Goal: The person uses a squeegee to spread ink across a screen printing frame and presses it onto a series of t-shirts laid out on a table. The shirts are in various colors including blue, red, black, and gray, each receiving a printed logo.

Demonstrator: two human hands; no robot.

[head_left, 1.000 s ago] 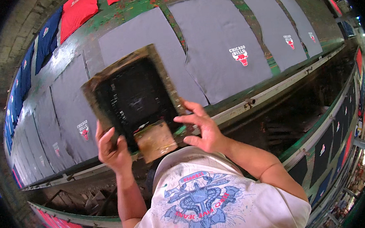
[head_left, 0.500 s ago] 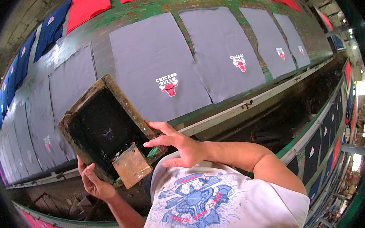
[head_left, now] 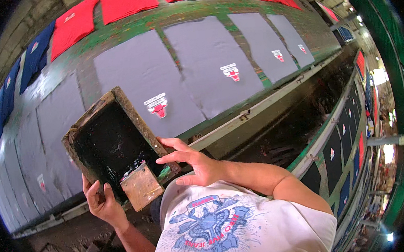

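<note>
A wooden screen-printing frame (head_left: 135, 116) with a dark, ink-stained mesh is held tilted in front of me, above the near edge of the printing table. My left hand (head_left: 105, 206) grips its lower left side, with some fingers hidden behind the wood. On the opposite rail, near the lower right corner, the fingers of my right hand (head_left: 194, 164) hold the frame, its thumb apart below. A squeegee with a flat wooden handle (head_left: 142, 186) rests inside at the near end, over the mesh. Wet ink glistens along its edge.
Grey fabric panels (head_left: 132, 65) with red, black and white prints lie in a row on the long green table (head_left: 194, 12). Red shirts (head_left: 130, 3) and navy shirts (head_left: 38, 55) line its far side. A metal rail (head_left: 261, 108) edges the table; another table with dark pieces (head_left: 333, 163) stands right.
My view has shifted, so the table and its panels appear farther left. Both hands keep hold of the frame, which has moved along the table to the right, and the squeegee stays inside it.
</note>
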